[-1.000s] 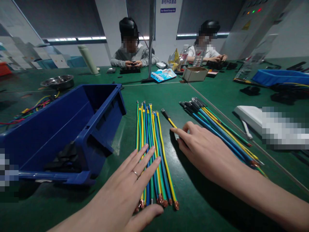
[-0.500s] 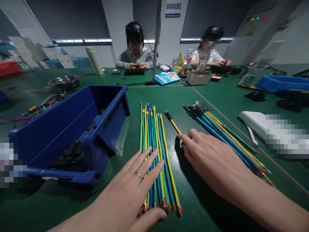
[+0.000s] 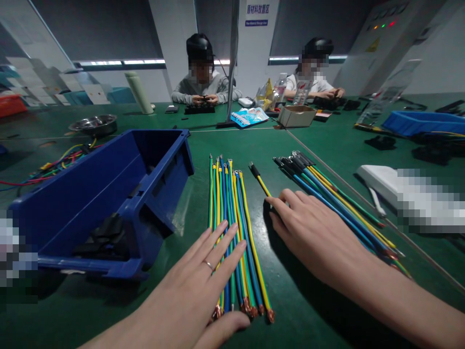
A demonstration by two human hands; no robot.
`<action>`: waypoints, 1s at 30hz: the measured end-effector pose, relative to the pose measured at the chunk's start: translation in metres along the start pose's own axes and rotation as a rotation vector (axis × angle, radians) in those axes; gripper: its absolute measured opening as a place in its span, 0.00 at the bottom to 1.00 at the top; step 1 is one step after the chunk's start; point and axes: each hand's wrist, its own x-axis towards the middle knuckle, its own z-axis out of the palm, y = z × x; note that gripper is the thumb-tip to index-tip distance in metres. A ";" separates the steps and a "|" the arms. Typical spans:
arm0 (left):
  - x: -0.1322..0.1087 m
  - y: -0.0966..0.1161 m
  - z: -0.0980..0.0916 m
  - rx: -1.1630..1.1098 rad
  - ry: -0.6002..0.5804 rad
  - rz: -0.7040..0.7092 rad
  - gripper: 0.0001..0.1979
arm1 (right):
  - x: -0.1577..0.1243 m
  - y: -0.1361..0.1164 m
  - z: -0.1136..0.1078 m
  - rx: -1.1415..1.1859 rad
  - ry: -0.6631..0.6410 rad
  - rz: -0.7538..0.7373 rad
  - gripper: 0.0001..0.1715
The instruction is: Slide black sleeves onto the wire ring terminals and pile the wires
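My left hand (image 3: pixel 209 271), wearing a ring, lies with its fingers spread on a row of yellow, green and blue wires (image 3: pixel 250 213). Their far ends carry metal lugs; bare copper strands show at the near ends. To the right, my right hand (image 3: pixel 308 232) has thumb and forefinger closed on a single yellow wire (image 3: pixel 264 186) with a black sleeve and a metal tip. The rest of that wire is hidden under the hand. Beyond the right hand lies a second bundle of wires (image 3: pixel 323 189) with black sleeves at the far ends.
A dark blue bin (image 3: pixel 156 203) with black pieces inside stands at the left. Behind it are a metal bowl (image 3: pixel 96 124) and tangled wires (image 3: pixel 69 157). A white object (image 3: pixel 378 182) lies at the right. Two people sit across the green table (image 3: pixel 210 140), near a small cardboard box (image 3: pixel 296 116).
My right hand and the yellow wire have shifted slightly away from me and to the right, relative to the row. The left hand stays on the wires. The view has drifted a little.
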 end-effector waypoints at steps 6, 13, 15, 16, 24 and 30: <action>0.000 0.005 -0.007 0.050 -0.027 -0.012 0.33 | 0.004 0.013 -0.003 -0.055 -0.031 0.064 0.09; -0.003 0.005 -0.007 0.032 0.008 -0.008 0.34 | 0.004 0.021 -0.003 -0.082 -0.090 0.077 0.08; -0.002 0.002 -0.004 0.078 -0.016 0.020 0.34 | 0.002 0.022 -0.003 -0.101 -0.091 0.083 0.08; -0.002 0.001 -0.003 0.104 -0.017 0.032 0.34 | 0.002 0.023 -0.003 -0.107 -0.092 0.090 0.09; -0.005 -0.002 0.002 0.265 0.039 0.131 0.35 | 0.000 0.028 -0.011 -0.246 -0.130 0.196 0.13; -0.006 0.000 -0.002 0.331 0.039 0.150 0.37 | 0.000 0.028 -0.013 -0.251 -0.134 0.201 0.14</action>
